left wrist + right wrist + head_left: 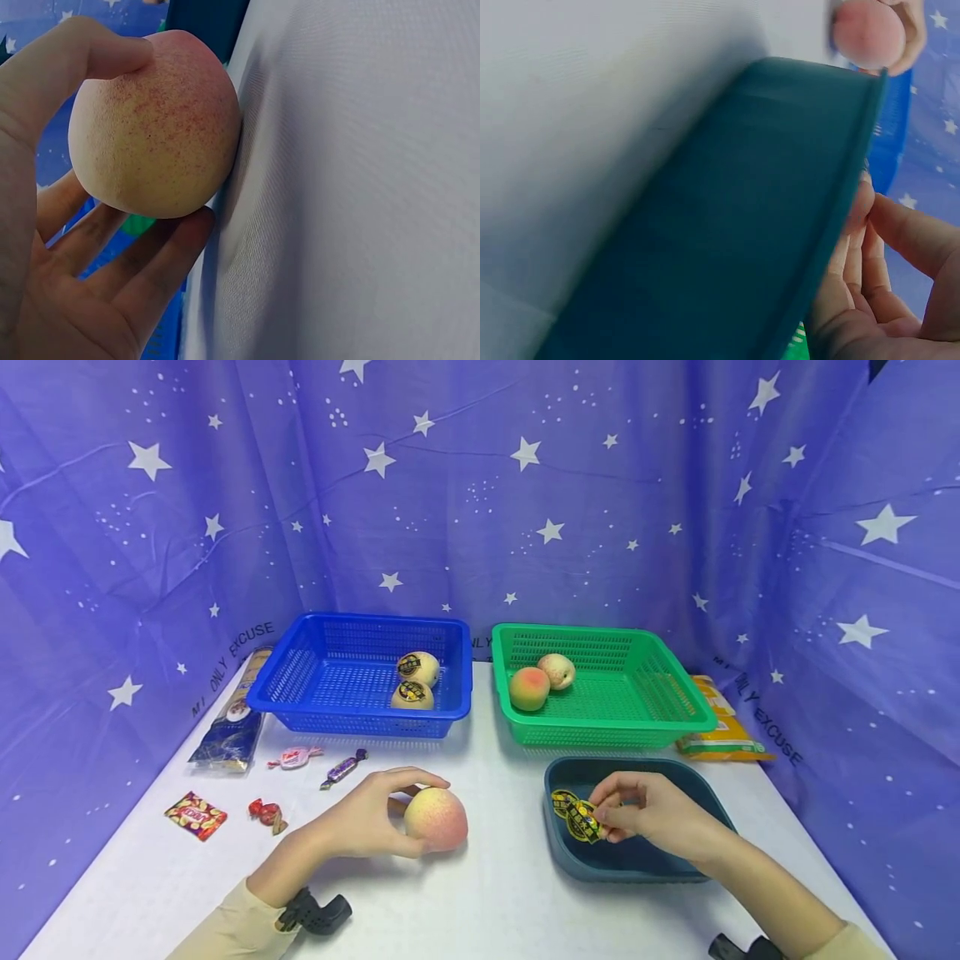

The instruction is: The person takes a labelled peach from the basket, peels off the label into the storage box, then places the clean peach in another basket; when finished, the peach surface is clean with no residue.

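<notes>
The peach (436, 817) is resting steadied on the table (480, 902) in your curled left hand (365, 817), while your right hand (651, 814) is pinching stickers (576, 812) over the tray (701, 793).

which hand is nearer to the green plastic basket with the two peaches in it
Right. The right hand pinches black-and-yellow stickers over the dark teal tray, just in front of the green plastic basket. The left hand grips a peach further left.

peach (437, 817): matt, speckled skin | baskets (360, 677): perforated plastic | stickers (576, 814): glossy | table (487, 910): fine-woven cloth
</notes>
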A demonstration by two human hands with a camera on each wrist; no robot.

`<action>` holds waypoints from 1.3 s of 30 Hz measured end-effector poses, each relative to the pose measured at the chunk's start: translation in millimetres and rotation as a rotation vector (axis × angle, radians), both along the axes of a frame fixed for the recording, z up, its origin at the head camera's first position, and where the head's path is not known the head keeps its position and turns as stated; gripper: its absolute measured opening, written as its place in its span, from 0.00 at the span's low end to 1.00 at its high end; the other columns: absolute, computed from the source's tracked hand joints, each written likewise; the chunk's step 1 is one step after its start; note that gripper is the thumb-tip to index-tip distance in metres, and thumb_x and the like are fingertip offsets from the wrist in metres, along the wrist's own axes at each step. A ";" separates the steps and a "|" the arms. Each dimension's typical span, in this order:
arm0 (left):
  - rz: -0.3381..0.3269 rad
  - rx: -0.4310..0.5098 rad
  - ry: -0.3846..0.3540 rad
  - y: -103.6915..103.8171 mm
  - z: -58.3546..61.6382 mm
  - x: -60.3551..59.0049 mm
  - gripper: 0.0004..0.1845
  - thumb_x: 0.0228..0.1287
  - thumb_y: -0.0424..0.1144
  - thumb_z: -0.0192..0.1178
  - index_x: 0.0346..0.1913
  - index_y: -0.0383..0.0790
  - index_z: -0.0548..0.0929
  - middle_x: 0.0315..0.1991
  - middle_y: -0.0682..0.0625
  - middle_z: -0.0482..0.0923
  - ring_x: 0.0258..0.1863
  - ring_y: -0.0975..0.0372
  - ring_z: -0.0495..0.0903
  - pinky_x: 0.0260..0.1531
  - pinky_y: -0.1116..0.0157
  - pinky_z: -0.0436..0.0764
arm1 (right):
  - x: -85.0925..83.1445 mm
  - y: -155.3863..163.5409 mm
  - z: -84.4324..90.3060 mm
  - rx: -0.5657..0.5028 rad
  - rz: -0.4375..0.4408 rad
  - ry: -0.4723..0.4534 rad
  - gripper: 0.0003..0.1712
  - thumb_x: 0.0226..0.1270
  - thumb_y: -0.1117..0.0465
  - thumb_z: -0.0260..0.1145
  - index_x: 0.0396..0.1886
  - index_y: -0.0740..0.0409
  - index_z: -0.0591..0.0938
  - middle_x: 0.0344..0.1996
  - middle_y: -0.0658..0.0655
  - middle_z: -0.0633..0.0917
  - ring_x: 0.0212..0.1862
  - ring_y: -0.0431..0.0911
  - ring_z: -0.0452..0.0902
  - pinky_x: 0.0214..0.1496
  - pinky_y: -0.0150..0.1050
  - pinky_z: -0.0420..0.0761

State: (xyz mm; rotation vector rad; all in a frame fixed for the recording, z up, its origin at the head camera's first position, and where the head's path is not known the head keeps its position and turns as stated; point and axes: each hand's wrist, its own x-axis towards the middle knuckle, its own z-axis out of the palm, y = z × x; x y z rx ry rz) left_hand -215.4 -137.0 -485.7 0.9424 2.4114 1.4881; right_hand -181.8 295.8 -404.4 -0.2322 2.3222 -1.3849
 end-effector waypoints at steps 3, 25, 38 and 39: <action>-0.003 0.000 -0.005 -0.6 -0.3 -0.2 0.42 0.50 0.40 0.88 0.71 0.48 0.85 0.68 0.53 0.85 0.61 0.57 0.86 0.63 0.62 0.90 | -1.2 0.4 -5.0 -0.024 0.014 -0.043 0.17 0.79 0.60 0.73 0.58 0.68 0.83 0.43 0.60 0.91 0.44 0.51 0.90 0.48 0.42 0.94; -0.008 -0.018 -0.003 3.3 -0.1 2.4 0.43 0.49 0.40 0.88 0.72 0.50 0.84 0.68 0.55 0.85 0.61 0.58 0.86 0.63 0.62 0.90 | 23.1 7.9 -5.1 0.313 0.103 0.200 0.05 0.76 0.59 0.75 0.43 0.54 0.87 0.35 0.51 0.88 0.35 0.41 0.85 0.37 0.33 0.86; -0.038 0.004 0.068 7.6 10.0 4.2 0.41 0.46 0.39 0.89 0.68 0.54 0.86 0.65 0.57 0.87 0.60 0.57 0.87 0.58 0.62 0.92 | 18.0 17.7 26.9 0.207 -0.009 0.251 0.09 0.80 0.59 0.73 0.51 0.59 0.87 0.42 0.59 0.91 0.41 0.44 0.90 0.44 0.37 0.91; -0.044 0.016 0.063 10.2 11.9 4.3 0.41 0.46 0.38 0.89 0.68 0.54 0.86 0.66 0.57 0.86 0.60 0.57 0.87 0.58 0.62 0.92 | 16.6 21.3 29.0 0.217 -0.048 0.265 0.10 0.81 0.58 0.72 0.52 0.59 0.87 0.43 0.58 0.91 0.42 0.43 0.89 0.45 0.37 0.91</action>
